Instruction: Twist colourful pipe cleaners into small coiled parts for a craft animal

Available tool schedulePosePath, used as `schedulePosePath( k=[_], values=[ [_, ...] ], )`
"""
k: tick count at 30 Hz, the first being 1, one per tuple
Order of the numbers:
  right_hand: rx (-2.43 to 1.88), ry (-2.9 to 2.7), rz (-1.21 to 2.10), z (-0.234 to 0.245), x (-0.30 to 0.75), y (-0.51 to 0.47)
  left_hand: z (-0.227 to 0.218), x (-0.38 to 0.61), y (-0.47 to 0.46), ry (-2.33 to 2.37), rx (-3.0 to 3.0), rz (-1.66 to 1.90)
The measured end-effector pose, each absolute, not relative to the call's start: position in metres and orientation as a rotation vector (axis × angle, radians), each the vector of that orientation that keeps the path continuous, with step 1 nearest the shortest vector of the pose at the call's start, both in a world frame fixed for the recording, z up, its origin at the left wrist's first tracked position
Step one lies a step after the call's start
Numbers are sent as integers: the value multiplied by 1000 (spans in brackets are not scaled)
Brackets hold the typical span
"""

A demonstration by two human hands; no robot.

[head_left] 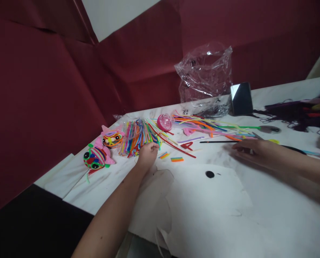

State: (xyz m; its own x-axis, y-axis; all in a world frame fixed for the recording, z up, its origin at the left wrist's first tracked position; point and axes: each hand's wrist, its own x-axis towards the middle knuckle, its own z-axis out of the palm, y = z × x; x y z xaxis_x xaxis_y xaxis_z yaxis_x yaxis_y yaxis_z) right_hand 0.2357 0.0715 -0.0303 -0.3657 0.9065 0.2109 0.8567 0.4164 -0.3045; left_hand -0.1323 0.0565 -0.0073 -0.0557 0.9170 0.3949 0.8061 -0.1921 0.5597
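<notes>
My left hand [148, 154] is closed, with the fingers pressed together beside a bundle of colourful pipe cleaners [131, 139]; whatever it may pinch is hidden. Over the table on the right hovers my right hand [250, 149], its fingers loosely bent and apart, near a thin black stick [216, 142]. Short coloured pipe cleaner pieces [177, 159] lie between the hands, along with a bent red pipe cleaner piece [187, 146]. Behind them are a pink and clear plastic ball [165, 122] and a loose spread of pipe cleaners [203, 125].
Two colourful decorated fish-like crafts [95, 157] sit at the left. A clear plastic bag [207, 79] and a dark phone-like slab [241, 99] stand at the back. Dark purple strands [289, 113] lie at right. A black disc [210, 174] rests on the white table [203, 215].
</notes>
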Motion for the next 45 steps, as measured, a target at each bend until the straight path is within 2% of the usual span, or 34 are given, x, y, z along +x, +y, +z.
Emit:
schedulePosePath(
  k=[9, 19, 23, 25, 30, 32, 38, 45],
  values=[
    [-1518, -2379, 199, -28, 235, 70, -11, -133, 59, 1872, 2106, 950],
    [-1523, -2357, 167, -20, 231, 67, 6, -126, 46, 1886, 2080, 1348],
    [-1522, -2376, 169, -21, 232, 67, 20, -119, 36, 1898, 2085, 1403],
    [-1502, -2375, 161, -22, 233, 67, 26, -115, 33, 1917, 2101, 1287],
    [-1401, -2350, 107, -18, 231, 63, 27, -97, 33, 1634, 2443, 438],
    [-1358, -2356, 112, -14, 230, 60, 20, -86, 36, 1579, 2480, 338],
    [-1329, -2333, 161, -2, 223, 55, 4, -65, 49, 1582, 2359, 467],
    [-1230, -2521, 129, 8, 171, 57, 24, -71, 51, 1484, 1929, 876]
  ],
)
